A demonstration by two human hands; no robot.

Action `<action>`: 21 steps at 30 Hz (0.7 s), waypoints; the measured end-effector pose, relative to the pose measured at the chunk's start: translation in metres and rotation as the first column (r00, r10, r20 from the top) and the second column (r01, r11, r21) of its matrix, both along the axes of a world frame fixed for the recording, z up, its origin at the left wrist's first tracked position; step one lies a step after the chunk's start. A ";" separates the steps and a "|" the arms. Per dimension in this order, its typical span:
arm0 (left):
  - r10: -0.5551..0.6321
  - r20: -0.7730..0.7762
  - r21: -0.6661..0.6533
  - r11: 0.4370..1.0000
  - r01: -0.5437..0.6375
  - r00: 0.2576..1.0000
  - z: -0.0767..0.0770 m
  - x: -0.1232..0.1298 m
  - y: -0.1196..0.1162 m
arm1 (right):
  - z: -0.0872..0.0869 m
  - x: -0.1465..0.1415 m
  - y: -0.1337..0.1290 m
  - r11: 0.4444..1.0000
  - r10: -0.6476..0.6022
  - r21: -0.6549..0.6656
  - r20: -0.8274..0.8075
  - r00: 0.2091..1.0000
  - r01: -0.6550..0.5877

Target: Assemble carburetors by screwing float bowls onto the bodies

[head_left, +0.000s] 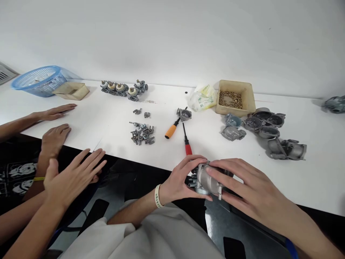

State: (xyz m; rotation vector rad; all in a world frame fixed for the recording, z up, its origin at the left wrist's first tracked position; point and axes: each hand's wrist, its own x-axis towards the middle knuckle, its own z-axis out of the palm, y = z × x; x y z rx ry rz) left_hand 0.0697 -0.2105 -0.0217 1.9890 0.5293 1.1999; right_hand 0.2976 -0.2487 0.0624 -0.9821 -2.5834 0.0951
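- Far left, a blue basket and a beige tray sit on the white table; other people's hands rest near its edge.
- Small metal brackets lie mid-table, with an orange-handled screwdriver and a red-handled screwdriver to their right.
- The left hand grips the left side of a grey metal carburetor body, held at the table's near edge.
- The right hand curls over its top and right side, fingers closed on it.
- Behind, a box of brass screws and grey castings.
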 end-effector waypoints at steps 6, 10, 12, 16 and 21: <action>-0.032 0.026 -0.038 0.999 0.033 0.999 -0.002 -0.001 -0.003 | -0.002 -0.001 -0.001 0.999 0.030 -0.026 0.002 1.000 -0.030; -0.034 0.058 -0.117 0.992 0.041 0.998 -0.003 0.000 -0.008 | -0.001 -0.006 0.001 0.999 0.028 -0.030 -0.004 1.000 -0.028; -0.021 0.088 -0.168 0.985 0.035 0.996 -0.005 0.000 -0.011 | 0.000 -0.009 0.003 0.999 0.030 -0.034 -0.008 1.000 -0.030; 0.039 0.165 -0.250 0.968 0.004 0.986 -0.013 0.000 -0.013 | -0.004 -0.016 0.008 0.999 0.031 -0.023 -0.007 0.999 -0.031; 0.097 0.231 -0.402 0.916 0.004 0.968 -0.025 -0.003 -0.013 | -0.014 -0.020 0.018 0.996 0.030 -0.079 -0.043 0.999 -0.033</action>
